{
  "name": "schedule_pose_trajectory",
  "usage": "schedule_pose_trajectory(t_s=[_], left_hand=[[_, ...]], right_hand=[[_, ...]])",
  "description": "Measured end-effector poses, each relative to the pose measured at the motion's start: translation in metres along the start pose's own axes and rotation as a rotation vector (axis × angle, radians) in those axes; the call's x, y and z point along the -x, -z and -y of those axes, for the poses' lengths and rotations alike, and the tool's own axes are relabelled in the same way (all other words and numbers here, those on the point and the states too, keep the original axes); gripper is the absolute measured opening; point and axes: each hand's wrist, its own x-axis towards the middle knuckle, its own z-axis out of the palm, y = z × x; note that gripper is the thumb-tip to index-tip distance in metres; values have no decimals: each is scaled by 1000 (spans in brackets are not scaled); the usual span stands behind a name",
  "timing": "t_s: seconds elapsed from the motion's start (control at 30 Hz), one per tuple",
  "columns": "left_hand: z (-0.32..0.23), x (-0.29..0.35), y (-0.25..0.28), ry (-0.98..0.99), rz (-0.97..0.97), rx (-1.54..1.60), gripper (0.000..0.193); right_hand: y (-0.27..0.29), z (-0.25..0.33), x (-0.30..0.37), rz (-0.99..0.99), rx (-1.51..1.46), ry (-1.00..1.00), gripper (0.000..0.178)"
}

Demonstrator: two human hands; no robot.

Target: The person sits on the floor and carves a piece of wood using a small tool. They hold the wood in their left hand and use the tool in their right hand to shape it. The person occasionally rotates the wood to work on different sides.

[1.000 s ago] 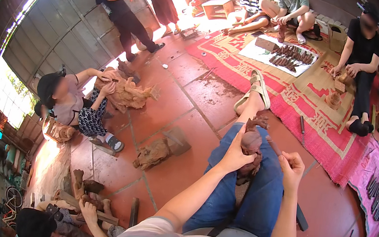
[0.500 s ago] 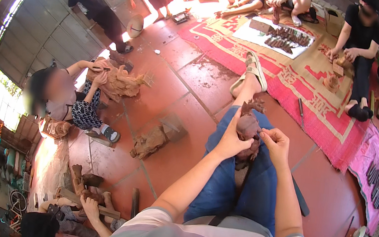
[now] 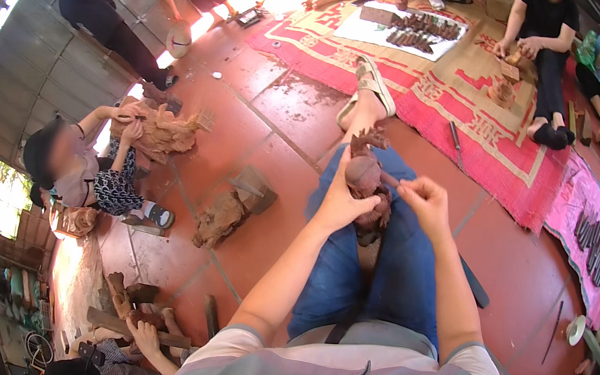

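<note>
A reddish-brown wood carving (image 3: 362,174), with a rounded middle and a jagged upper end, stands between my thighs above my blue trousers. My left hand (image 3: 340,208) is wrapped round its left side, with the thumb across its lower front. Just right of the carving, my right hand (image 3: 428,204) has its fingertips pinched together. A short brown stick-like piece reaches from the carving toward those fingertips. Whether it belongs to the carving or is held separately, I cannot tell. The carving's lower part is partly hidden by my left hand.
A chisel-like tool (image 3: 455,136) lies on the red patterned mat (image 3: 432,122). Left of my legs is a rough wood block (image 3: 221,220) on the tiles. Dark tools cover a pink cloth (image 3: 571,199) at right. A co-worker (image 3: 81,164) sits left by a large carving (image 3: 165,134).
My right hand has drawn slightly away from the carving, to the right. The left hand keeps its hold. The whole view has shifted, so surroundings sit further left and mostly higher.
</note>
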Motion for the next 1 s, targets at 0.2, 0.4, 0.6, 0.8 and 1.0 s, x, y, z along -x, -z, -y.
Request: schedule_pose_trajectory(t_s=[0.2,0.4,0.6,0.8,1.0], left_hand=[[0,-3,4,23,20,-64,111],[19,-4,10,84,94,-10,111],[9,-4,0,-3,93,-83,108],[7,-7,10,51,145,-82,105],[13,-9,11,49,114,-56,105]], right_hand=[[2,-12,6,-34,-29,-4,13],[24,-35,4,173,-33,-144,12],[14,6,4,67,-130,5,10],[-15,-7,-17,169,-125,-14,11],[44,-3,6,138,524,-152,10]])
